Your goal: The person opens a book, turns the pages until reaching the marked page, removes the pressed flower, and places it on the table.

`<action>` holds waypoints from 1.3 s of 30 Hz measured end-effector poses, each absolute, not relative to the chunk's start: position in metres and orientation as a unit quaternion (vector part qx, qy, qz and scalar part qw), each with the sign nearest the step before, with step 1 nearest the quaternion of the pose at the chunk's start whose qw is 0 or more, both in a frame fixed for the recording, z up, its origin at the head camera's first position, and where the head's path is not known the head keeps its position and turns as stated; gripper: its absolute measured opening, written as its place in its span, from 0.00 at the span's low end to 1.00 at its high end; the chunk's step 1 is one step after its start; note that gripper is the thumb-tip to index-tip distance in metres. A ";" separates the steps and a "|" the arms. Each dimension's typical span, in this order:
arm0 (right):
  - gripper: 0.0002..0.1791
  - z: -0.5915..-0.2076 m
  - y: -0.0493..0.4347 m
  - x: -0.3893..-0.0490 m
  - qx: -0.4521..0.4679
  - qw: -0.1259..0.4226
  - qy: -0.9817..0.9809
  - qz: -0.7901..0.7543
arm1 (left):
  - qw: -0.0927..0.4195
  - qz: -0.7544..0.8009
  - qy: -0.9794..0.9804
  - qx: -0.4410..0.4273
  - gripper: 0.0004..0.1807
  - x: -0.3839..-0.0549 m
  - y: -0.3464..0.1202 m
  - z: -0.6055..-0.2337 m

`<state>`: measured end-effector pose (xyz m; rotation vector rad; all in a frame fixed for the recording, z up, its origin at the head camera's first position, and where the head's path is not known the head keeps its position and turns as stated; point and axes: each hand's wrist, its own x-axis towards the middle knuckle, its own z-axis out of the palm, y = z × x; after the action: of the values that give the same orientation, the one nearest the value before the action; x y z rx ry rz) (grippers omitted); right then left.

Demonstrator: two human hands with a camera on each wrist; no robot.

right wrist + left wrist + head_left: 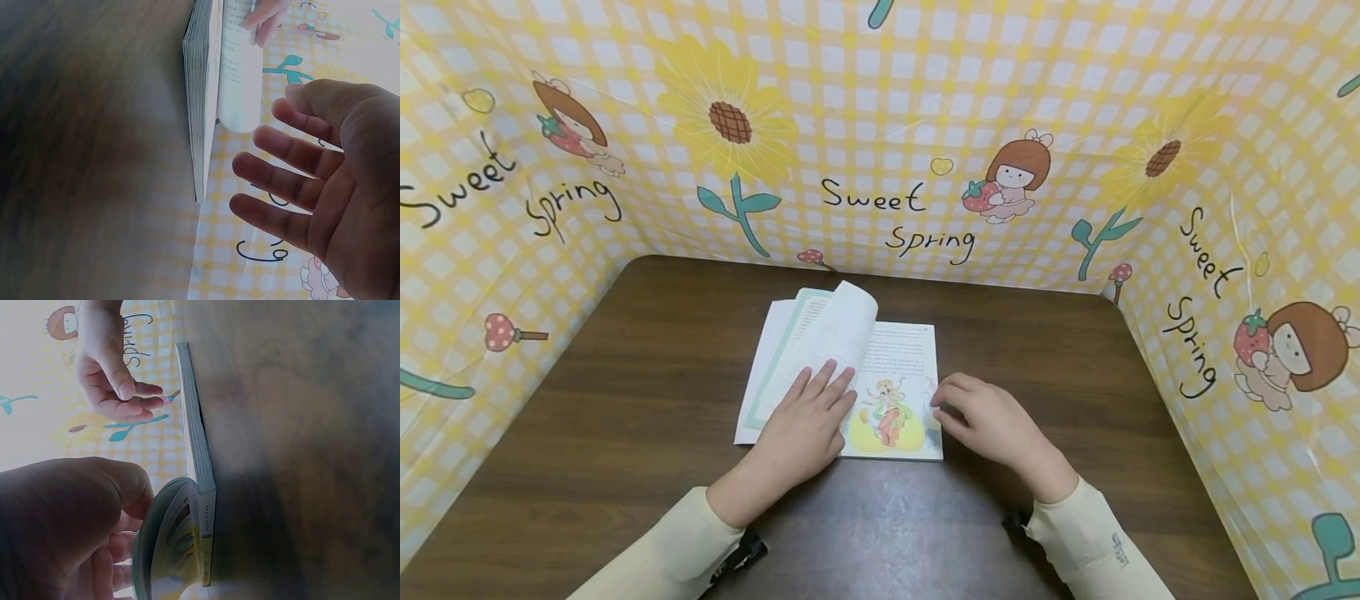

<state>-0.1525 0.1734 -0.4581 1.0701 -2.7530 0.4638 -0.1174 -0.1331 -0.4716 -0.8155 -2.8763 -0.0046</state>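
An open book (898, 350) lies on the table, its right page showing printed lines and a coloured drawing of a figure. The turned pages on its left side arch up and curl over at the top. My left hand (808, 421) rests on those pages with its fingers spread, close to the spine. Beside the book's right edge hovers my right hand (988, 417), its fingers slightly bent and holding nothing. In the right wrist view the fingers of the right hand (312, 169) are apart from the thick page block (200, 94).
The dark wooden table (625, 400) extends around the book. A yellow checked cloth (880, 108) with flower and cartoon prints walls in the back and both sides. Black straps (741, 560) sit at the wrists, under pale sleeves.
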 end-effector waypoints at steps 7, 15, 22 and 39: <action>0.06 -0.459 0.173 -0.153 0.362 0.067 -0.917 0.152 | 0.069 0.002 -0.960 -0.271 0.27 -0.117 -0.133 -0.471; 0.06 -0.457 0.172 -0.152 0.363 0.070 -0.917 0.147 | 0.077 -0.011 -0.963 -0.259 0.25 -0.117 -0.134 -0.473; 0.06 -0.459 0.171 -0.151 0.370 0.077 -0.914 0.148 | 0.061 -0.017 -0.969 -0.237 0.27 -0.116 -0.134 -0.474; 0.12 -0.464 0.166 -0.148 0.380 0.046 -0.914 0.136 | 0.075 -0.026 -0.974 -0.211 0.26 -0.115 -0.134 -0.471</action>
<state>-0.1483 0.1656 -0.4640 1.1614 -2.7892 0.4164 -0.1154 -0.1336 -0.4714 -0.6319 -2.9229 -0.0770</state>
